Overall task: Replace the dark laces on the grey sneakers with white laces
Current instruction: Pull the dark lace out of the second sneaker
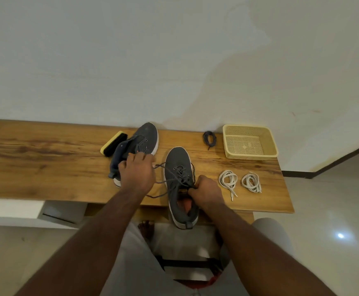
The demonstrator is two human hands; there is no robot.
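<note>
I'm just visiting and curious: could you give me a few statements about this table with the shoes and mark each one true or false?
1. The pale yellow perforated plastic basket holds the laces. False: no laces lie in it.
2. Two coiled white laces lie on the wooden table, right of the nearer grey knit sneaker. True.
3. A bundled dark lace lies just left of the basket. True.
4. The nearer sneaker already has white laces. False: it is still threaded with dark ones.
5. The right hand rests on the yellow-backed black shoe brush. False: its grip is at the nearer sneaker's lacing; the brush lies untouched at the far left.
</note>
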